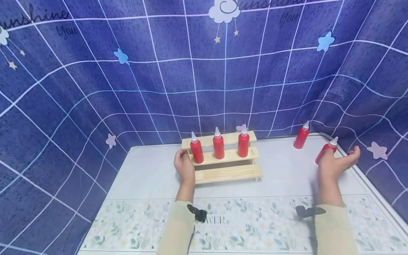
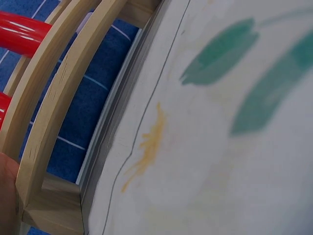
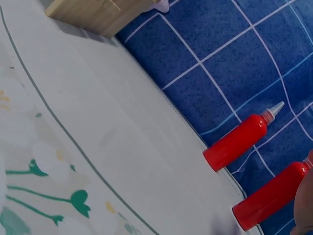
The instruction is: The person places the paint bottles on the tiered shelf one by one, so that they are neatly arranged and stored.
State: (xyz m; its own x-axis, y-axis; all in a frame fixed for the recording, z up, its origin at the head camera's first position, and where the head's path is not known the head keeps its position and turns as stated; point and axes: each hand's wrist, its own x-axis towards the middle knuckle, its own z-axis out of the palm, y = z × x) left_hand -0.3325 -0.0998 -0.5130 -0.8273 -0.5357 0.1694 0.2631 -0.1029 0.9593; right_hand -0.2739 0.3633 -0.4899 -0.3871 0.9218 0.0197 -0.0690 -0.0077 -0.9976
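A stepped wooden rack (image 1: 227, 173) stands on the table, with three red squeeze bottles with pointed white nozzles on its middle step: a left one (image 1: 197, 151), a middle one (image 1: 218, 147) and a right one (image 1: 243, 145). My left hand (image 1: 185, 168) grips the rack's left end, its fingers bent at the upper step. On the right, my right hand (image 1: 333, 164) is beside another red squeeze bottle (image 3: 269, 198), overlapping its body in the head view, the other fingers spread away to the right. One more red bottle (image 1: 301, 137) stands just left of it.
The white table (image 1: 149, 170) carries a floral strip (image 1: 255, 226) along its front. A blue gridded curtain (image 1: 204, 78) rises behind and at both sides. The table's right edge (image 1: 366, 180) runs close by my right hand.
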